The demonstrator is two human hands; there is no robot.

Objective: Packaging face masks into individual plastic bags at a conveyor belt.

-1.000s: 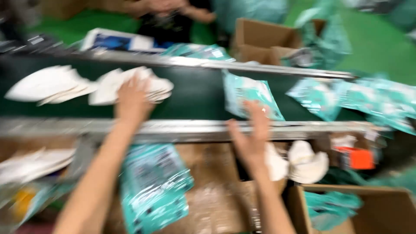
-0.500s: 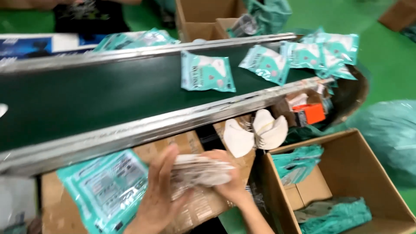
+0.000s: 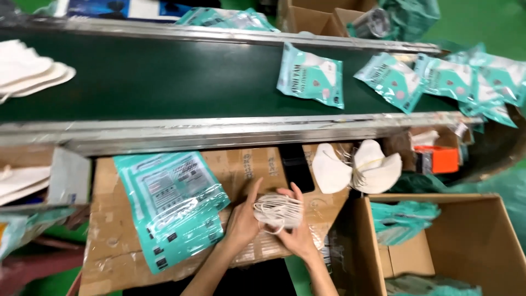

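White folded masks, a small stack [image 3: 278,211] with thin ear loops, sit between both hands above a cardboard sheet [image 3: 257,170] that serves as the counter, just below the conveyor. Left hand [image 3: 243,219] cups the stack's left edge, fingers closed on it; right hand [image 3: 298,230] grips from underneath and the right, fingers [image 3: 296,193] curled over the top. Both hands are grasping the stack, neither is released.

Risks, as a judgement: the loose ear loops hang off the stack and could snag on a finger or tangle, and that would fan the stack out. The grip is only at the edges, so the middle masks could slide out onto the cardboard. The open cardboard box [image 3: 471,241] sits near on the right; a dropped mask could go in there.

Packages: a pile of flat teal pouches with clear windows [image 3: 172,205] lies just left of the hands, tilted. More teal pouches ride the dark green belt [image 3: 164,82], one alone [image 3: 310,74], then a cluster at the right end [image 3: 438,79]. Loose white masks [image 3: 359,170] lie beside the metal rail [image 3: 219,134]. A small orange box [image 3: 442,159] sits further right, under the rail. More white masks [image 3: 30,71] sit at the belt's left end.
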